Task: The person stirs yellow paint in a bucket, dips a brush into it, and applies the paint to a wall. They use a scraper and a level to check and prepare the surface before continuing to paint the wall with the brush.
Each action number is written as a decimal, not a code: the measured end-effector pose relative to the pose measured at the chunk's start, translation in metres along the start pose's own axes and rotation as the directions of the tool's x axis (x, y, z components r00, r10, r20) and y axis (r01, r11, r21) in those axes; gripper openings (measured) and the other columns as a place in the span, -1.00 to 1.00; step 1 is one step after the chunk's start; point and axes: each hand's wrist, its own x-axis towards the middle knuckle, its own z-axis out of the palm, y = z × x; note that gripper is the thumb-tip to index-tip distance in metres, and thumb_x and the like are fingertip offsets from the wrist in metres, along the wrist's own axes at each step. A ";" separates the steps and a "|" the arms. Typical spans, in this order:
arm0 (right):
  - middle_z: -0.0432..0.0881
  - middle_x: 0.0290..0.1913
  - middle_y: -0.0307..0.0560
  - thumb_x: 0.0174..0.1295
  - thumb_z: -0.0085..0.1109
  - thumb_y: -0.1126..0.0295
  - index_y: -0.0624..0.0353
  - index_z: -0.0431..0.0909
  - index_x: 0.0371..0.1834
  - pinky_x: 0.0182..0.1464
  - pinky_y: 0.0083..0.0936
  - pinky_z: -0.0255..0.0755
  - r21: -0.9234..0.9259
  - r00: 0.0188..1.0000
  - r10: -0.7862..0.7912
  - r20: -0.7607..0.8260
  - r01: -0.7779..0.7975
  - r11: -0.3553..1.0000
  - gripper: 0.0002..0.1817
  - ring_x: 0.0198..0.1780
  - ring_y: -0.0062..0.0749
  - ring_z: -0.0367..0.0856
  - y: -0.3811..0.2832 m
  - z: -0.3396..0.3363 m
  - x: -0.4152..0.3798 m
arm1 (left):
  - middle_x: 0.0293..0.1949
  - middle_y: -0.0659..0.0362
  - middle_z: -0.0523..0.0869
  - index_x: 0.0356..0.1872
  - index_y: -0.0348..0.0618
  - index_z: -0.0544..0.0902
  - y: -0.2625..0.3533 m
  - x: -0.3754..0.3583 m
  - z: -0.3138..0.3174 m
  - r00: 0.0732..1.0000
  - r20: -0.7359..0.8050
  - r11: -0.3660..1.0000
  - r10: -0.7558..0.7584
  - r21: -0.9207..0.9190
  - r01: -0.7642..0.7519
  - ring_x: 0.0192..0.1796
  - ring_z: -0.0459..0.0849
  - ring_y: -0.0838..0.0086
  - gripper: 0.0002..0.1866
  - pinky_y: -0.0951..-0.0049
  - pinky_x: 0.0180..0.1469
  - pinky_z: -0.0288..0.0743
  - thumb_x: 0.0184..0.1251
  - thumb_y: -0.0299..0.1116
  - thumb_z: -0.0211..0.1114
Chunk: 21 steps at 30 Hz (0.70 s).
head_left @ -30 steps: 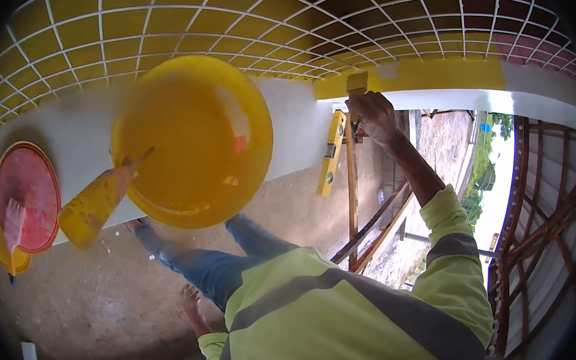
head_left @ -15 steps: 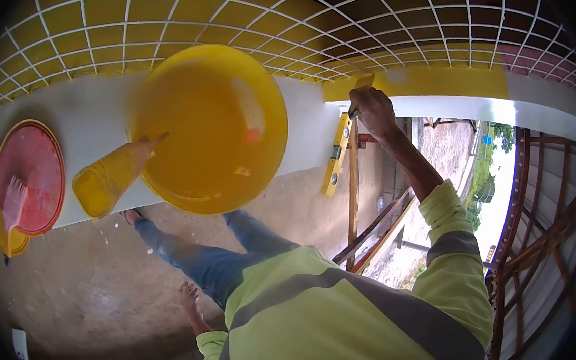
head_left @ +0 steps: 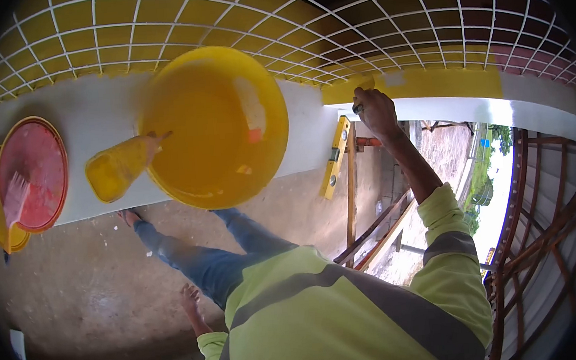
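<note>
Your right hand (head_left: 376,112) is gripping a brush (head_left: 358,107), pressing it to the yellow band (head_left: 429,84) of the ledge (head_left: 80,122), right of the yellow bowl (head_left: 216,125) and cone (head_left: 121,167). Your left hand (head_left: 190,299) is hanging down, fingers loosely spread, holding nothing.

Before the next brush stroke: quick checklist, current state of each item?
1. Right hand fingers closed on brush: ok.
2. Paint load on bristles: cannot tell, hidden by the hand.
3. Yellow bucket seated on white ledge: not ok, its rim reaches past the ledge edge.
4. Spirit level secured below the ledge: cannot tell, its fixing is not visible.
5. Left hand free: ok, low and holding nothing.
</note>
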 end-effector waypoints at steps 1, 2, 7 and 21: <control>0.54 -0.53 -0.14 0.02 0.33 0.47 0.05 0.48 -0.33 -0.35 -0.24 0.51 0.040 0.997 -0.030 -0.068 0.032 0.999 -0.80 -0.39 -0.19 0.62 0.001 -0.003 -0.001 | -0.04 0.18 0.70 0.24 0.00 0.52 -0.002 0.002 -0.004 1.000 0.007 1.000 0.017 0.004 -0.017 -0.18 0.67 0.42 -0.57 0.45 -0.26 0.45 0.45 -0.08 0.16; 0.54 -0.53 -0.15 0.02 0.33 0.47 0.05 0.48 -0.34 -0.34 -0.24 0.52 0.031 0.999 -0.001 -0.048 0.002 1.000 -0.80 -0.39 -0.19 0.62 -0.002 -0.005 -0.007 | -0.05 0.18 0.70 0.23 -0.01 0.52 -0.001 0.001 -0.007 1.000 0.003 1.000 0.004 -0.007 -0.004 -0.18 0.67 0.42 -0.57 0.45 -0.26 0.45 0.45 -0.08 0.17; 0.55 -0.50 -0.15 -0.02 0.31 0.50 0.05 0.48 -0.36 -0.30 -0.23 0.52 -0.046 0.992 0.037 -0.119 -0.043 0.998 -0.79 -0.37 -0.19 0.61 0.004 -0.013 -0.009 | -0.08 0.18 0.70 0.18 -0.03 0.53 0.003 -0.007 0.001 1.000 -0.016 0.999 -0.020 -0.030 0.020 -0.19 0.67 0.45 -0.58 0.47 -0.27 0.43 0.42 -0.07 0.21; 0.57 -0.41 -0.11 -0.08 0.31 0.57 0.04 0.54 -0.26 -0.25 -0.18 0.48 -0.065 0.983 0.051 -0.174 -0.063 0.996 -0.71 -0.33 -0.10 0.58 0.017 -0.037 -0.003 | -0.07 0.20 0.69 0.19 -0.02 0.55 0.004 -0.006 0.012 0.999 -0.034 1.000 0.028 0.004 -0.028 -0.18 0.65 0.45 -0.61 0.41 -0.21 0.44 0.49 -0.07 0.11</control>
